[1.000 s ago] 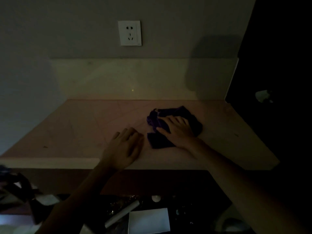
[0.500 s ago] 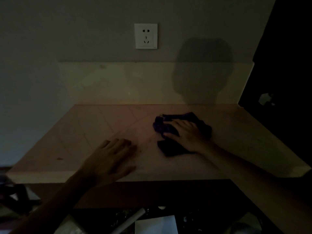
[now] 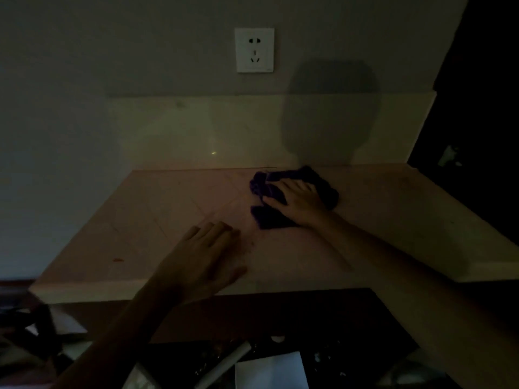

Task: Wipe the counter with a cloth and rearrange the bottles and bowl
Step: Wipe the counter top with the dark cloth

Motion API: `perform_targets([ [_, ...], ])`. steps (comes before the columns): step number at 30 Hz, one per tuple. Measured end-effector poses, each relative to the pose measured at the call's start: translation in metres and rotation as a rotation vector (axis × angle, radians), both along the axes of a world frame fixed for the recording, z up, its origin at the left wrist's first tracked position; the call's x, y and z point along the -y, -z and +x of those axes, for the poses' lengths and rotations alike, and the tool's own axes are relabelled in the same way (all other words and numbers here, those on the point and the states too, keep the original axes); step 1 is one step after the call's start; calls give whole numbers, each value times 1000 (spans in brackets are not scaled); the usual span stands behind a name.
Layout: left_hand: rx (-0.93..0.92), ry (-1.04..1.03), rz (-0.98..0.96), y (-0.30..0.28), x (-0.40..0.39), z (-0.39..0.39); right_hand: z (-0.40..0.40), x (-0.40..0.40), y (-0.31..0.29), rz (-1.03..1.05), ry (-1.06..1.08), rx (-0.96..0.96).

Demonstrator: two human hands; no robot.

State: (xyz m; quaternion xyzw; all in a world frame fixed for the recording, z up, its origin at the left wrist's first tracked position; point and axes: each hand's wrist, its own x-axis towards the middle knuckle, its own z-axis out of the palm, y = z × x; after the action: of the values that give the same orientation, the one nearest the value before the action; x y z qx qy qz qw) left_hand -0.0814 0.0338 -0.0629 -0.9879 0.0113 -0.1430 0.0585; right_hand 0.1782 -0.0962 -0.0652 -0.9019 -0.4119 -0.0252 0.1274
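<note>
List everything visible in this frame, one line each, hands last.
counter: 1, pale pinkish stone, across the middle of the view
cloth: 1, dark purple, bunched on the counter toward the back, right of centre
backsplash: 1, cream, along the wall behind the counter
wall socket: 1, white, on the grey wall above the backsplash
small reddish mark: 1, on the counter near its front left
white sheet: 1, below the counter's front edge
pale cylinder: 1, left of the sheet; too dark to identify
bottles, bowl: none visible
left hand: flat on the counter near the front edge, open
right hand: pressed palm down on the cloth
</note>
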Motion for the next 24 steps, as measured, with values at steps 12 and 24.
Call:
perform_targets([
  [12,51,-114,-24,1,-52,-46,-130,60,7,-17,-33,100],
  [24,-30,-173,-48,6,-95,-61,-5,-109,-4,-13,15,3],
])
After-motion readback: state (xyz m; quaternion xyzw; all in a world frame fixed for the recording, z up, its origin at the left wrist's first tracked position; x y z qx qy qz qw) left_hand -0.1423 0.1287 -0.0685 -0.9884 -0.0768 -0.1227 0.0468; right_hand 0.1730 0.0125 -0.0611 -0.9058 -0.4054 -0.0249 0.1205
